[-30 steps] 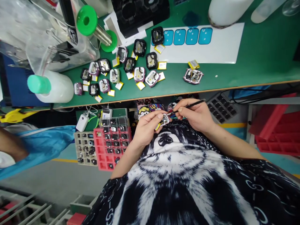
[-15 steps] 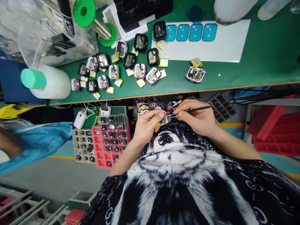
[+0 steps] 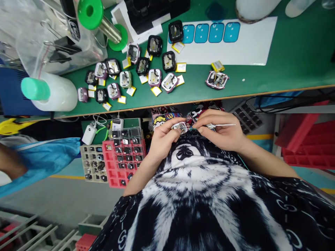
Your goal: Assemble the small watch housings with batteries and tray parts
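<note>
Over my lap, my left hand [image 3: 163, 139] is closed on a small open smartwatch case [image 3: 180, 127], with the thumb and fingers at its rim. Its inside faces up and looks pale, with parts too small to make out. My right hand [image 3: 222, 131] pinches thin metal tweezers [image 3: 221, 125], whose tip points left at the watch case's edge. Whether the tip touches the case cannot be seen. Beyond my hands, on the green bench, lies another open watch case [image 3: 217, 80] showing a circuit board, with a yellow-edged battery [image 3: 217, 66] beside it.
Several open watch cases [image 3: 154, 77] with batteries lie on the bench [image 3: 251, 76]. A white bottle [image 3: 61, 91], a solder wire spool [image 3: 118, 42] and a white sheet [image 3: 251, 52] are there too. Below left stands a red compartment tray [image 3: 111, 169]. A person's blue sleeve [image 3: 52, 153] shows at left.
The watch case has turned in my left hand, so more of its inside shows. The tweezers have rolled in my right hand and now look bright instead of dark.
</note>
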Tool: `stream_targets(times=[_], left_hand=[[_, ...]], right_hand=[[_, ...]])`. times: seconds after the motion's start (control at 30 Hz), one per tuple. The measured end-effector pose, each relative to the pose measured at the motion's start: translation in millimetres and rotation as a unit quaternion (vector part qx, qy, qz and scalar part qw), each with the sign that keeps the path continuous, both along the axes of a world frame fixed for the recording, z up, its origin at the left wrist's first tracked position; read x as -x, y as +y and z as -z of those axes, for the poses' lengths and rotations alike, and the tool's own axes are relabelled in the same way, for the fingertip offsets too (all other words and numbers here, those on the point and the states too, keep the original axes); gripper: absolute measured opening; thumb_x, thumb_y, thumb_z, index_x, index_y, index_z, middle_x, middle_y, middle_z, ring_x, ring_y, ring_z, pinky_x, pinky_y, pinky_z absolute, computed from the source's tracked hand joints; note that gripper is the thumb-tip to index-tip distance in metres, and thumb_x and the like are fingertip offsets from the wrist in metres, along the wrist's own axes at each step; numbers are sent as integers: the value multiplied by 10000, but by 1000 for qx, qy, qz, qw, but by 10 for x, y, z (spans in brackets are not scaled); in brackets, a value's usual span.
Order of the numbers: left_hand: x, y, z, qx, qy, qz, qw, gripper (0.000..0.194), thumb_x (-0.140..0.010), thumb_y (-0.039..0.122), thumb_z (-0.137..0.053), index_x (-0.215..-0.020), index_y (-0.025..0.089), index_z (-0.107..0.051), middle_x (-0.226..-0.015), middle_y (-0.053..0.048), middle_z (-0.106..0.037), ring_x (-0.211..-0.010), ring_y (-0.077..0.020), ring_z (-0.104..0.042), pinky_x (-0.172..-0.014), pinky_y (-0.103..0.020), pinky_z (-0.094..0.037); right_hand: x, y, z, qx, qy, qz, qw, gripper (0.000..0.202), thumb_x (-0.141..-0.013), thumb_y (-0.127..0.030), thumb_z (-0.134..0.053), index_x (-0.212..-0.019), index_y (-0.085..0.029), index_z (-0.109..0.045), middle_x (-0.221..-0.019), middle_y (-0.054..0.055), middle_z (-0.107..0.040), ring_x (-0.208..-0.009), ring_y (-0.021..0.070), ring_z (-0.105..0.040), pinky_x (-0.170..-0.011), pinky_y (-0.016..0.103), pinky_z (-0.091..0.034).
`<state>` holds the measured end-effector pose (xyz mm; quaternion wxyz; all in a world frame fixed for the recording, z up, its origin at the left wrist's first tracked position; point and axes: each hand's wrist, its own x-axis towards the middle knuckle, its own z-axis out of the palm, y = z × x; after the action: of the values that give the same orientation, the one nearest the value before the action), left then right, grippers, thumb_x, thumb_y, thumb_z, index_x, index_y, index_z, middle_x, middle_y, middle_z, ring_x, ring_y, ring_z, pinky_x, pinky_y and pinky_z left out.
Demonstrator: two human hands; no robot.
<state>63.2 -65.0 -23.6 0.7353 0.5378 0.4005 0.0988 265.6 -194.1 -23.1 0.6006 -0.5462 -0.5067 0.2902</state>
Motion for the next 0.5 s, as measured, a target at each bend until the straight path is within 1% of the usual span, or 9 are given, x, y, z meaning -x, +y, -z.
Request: stream_targets(times=[0.2,0.3,0.37,0.4,0.43,0.5], left_hand=[[19,-5,-27,-54,22,31,998,353,-975,232,-695,-1294,279,-837,-701,27,-530,-613,-118,-368,-592,-275,-280],[-2,-3,-37,-67,30,31,997,355,-965,224,-696,-1286,274,-840,-735,22,-607,-606,-114,-397,-587,-268,-308],[-23,-2,-44,-77,36,31,996,353,-949,212,-698,-1264,270,-845,-835,7,-711,-620,-111,-461,-605,-261,-368],[-34,-2,-47,-84,39,31,995,350,-941,210,-699,-1252,265,-848,-911,-4,-760,-650,-116,-518,-632,-261,-414],[-44,-1,-50,-92,39,30,995,346,-934,209,-698,-1242,259,-849,-994,-17,-797,-707,-131,-589,-680,-268,-469],[-59,0,-54,-112,36,32,993,340,-928,210,-696,-1228,247,-850,-1139,-37,-831,-905,-181,-716,-849,-306,-560]], right_hand=[[29,15,25,-15,-34,9,999,148,-1013,-179,-735,-1100,-247,-834,-1001,51,-803,-882,190,-750,-810,337,-612],[34,30,21,-16,-33,5,999,169,-1009,-176,-727,-1111,-263,-830,-989,43,-801,-867,192,-746,-794,340,-614],[39,39,16,-22,-38,3,999,185,-1001,-167,-731,-1121,-269,-828,-991,44,-805,-867,199,-749,-790,348,-616],[41,44,14,-24,-44,3,999,196,-996,-160,-732,-1126,-271,-827,-995,46,-807,-870,202,-751,-790,353,-617],[42,48,14,-24,-50,4,998,206,-993,-153,-731,-1130,-273,-827,-1000,47,-810,-872,205,-753,-791,357,-619],[39,58,18,-23,-61,2,998,218,-989,-148,-728,-1133,-280,-826,-1003,47,-816,-872,209,-756,-790,363,-622]])
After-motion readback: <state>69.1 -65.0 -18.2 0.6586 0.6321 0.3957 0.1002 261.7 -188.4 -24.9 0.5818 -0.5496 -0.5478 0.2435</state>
